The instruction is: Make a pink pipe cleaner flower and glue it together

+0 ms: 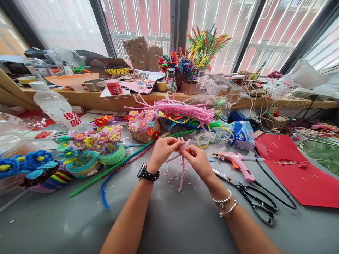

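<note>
A pink fuzzy stem (182, 174) is over the gray table (182, 229), pinched by the left hand (164, 150) and right hand (198, 161). There's room between the arms (132, 218). Scissors (242, 187) lie near the right hand; red paper's (304, 187) edge is farther out.

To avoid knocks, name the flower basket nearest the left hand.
The brown woven basket, just beyond the left hand; the others all sit farther left.

I watch through a single head-worn camera, facing forward and tipped down over the grey tabletop (74, 229). It sits above and behind the left hand (162, 151) and right hand (197, 160), which I see fairly near, mid-frame; beyond, my wide view reaches the wooden ledge (111, 102) and barred windows (212, 21).
</note>
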`<state>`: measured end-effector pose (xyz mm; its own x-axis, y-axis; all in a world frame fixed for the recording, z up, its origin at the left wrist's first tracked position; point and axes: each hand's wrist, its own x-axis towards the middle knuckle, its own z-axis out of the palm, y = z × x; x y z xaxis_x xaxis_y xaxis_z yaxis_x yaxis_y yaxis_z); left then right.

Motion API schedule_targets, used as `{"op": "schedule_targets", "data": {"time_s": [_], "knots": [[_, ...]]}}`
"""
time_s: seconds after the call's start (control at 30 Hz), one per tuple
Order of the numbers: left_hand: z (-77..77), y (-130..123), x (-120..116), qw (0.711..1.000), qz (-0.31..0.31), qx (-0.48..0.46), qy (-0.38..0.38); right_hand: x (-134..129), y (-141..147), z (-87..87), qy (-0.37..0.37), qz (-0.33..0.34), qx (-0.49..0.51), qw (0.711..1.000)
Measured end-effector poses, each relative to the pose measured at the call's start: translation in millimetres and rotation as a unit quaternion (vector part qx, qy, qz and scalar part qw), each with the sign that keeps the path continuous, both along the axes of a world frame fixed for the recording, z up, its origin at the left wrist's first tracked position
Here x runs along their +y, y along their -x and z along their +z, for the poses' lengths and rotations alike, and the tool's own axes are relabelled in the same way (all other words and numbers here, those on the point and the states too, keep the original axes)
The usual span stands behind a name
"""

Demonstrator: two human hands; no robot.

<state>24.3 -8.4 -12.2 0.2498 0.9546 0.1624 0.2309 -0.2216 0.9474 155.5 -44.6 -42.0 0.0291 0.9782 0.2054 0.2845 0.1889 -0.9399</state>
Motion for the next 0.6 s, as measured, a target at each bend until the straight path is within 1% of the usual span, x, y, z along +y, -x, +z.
{"op": "schedule_targets", "data": {"time_s": [0.07,0.13,0.23,0.3,0.37,0.4,0.47,0.6], "knots": [[-0.6,0.8,1.1,1.0,-0.015,-0.004,-0.013,-0.1,-0.3,0.4,0.004,0.0,0.011,1.0],[-1.5,0.9,2.3,0.999,-0.023,-0.037,0.002,-0.3,-0.3,0.7,0.005,0.007,0.045,0.999],[-3.2,-0.9,3.1,0.988,-0.022,-0.138,0.073,-0.9,1.6,1.4,0.011,0.014,0.131,0.991],[-4.2,-3.2,2.4,0.97,-0.021,-0.205,0.13,-1.2,3.6,2.2,0.008,-0.004,0.182,0.983],[-4.9,-5.6,1.2,0.955,-0.022,-0.246,0.168,-1.1,4.9,2.6,-0.003,-0.032,0.211,0.977],[-5.0,-6.5,0.6,0.951,-0.021,-0.254,0.174,-0.7,4.9,2.5,-0.008,-0.044,0.218,0.975],[-4.7,-7.5,-0.2,0.955,-0.023,-0.244,0.168,0.6,3.1,1.6,-0.009,-0.053,0.219,0.974],[-2.2,-5.6,-0.5,0.973,-0.048,-0.173,0.143,3.3,-5.2,-0.2,0.003,-0.061,0.197,0.979]]}}
